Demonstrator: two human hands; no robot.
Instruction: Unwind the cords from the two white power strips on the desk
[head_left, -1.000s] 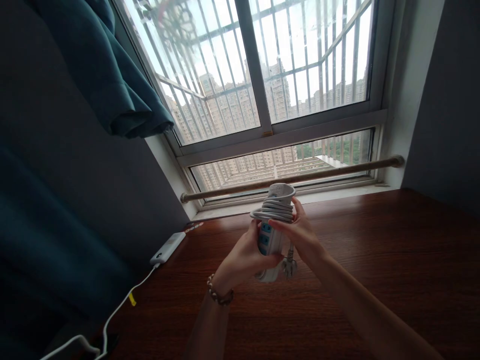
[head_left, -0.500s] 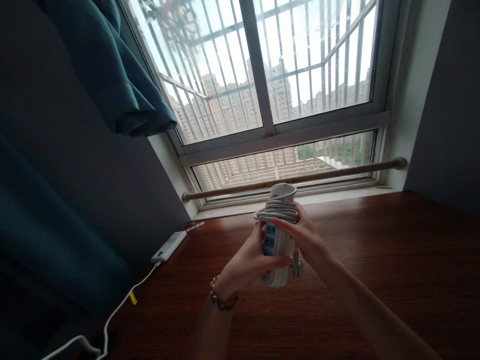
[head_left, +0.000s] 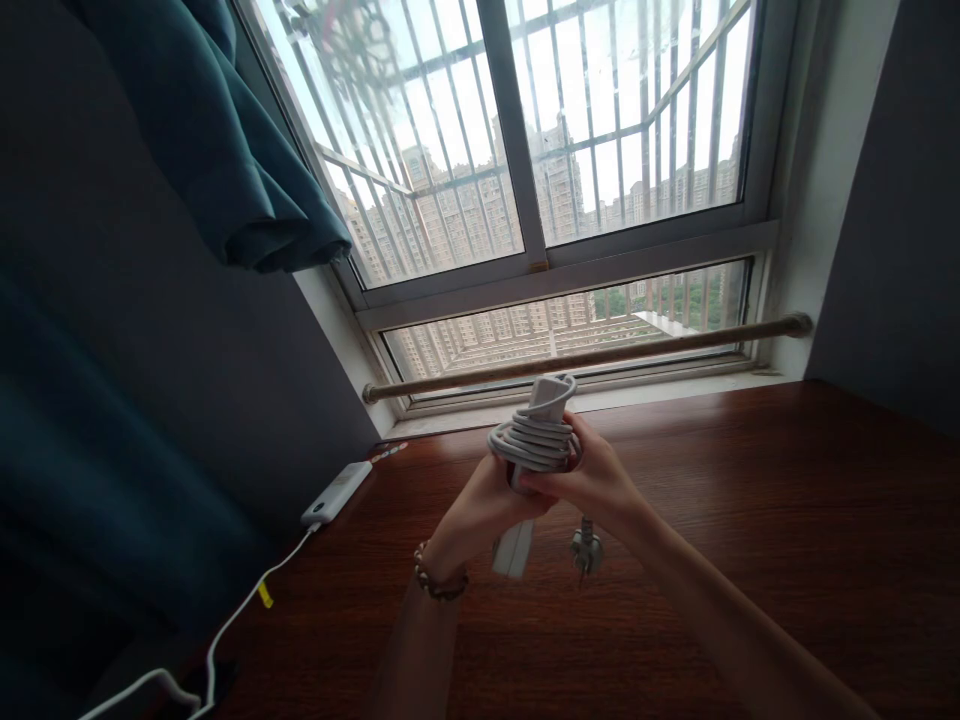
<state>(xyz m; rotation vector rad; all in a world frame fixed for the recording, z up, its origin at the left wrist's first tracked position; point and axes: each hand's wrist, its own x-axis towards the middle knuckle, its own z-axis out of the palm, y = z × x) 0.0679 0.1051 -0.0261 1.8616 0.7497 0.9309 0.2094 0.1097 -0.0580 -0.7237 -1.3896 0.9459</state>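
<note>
A white power strip (head_left: pixel 541 408) stands upright above the wooden desk (head_left: pixel 750 520), its grey cable (head_left: pixel 531 443) coiled around its upper half. My left hand (head_left: pixel 480 505) is closed around the strip's middle from the left; a beaded bracelet (head_left: pixel 439 585) sits on that wrist. My right hand (head_left: pixel 592 480) grips the strip and the coil from the right, fingers laid across the front. The plug (head_left: pixel 583 548) dangles below my right hand on a short free end of cable.
A white power bank (head_left: pixel 336 494) lies at the desk's left edge, its white cord (head_left: pixel 247 600) trailing to the lower left. A metal rod (head_left: pixel 585 358) runs along the barred window sill. A teal curtain (head_left: pixel 225 150) hangs upper left.
The strip has turned in my hands: its blue-socket face no longer shows and I see its narrow side. My right fingers moved across the front, and the plug hangs lower.
</note>
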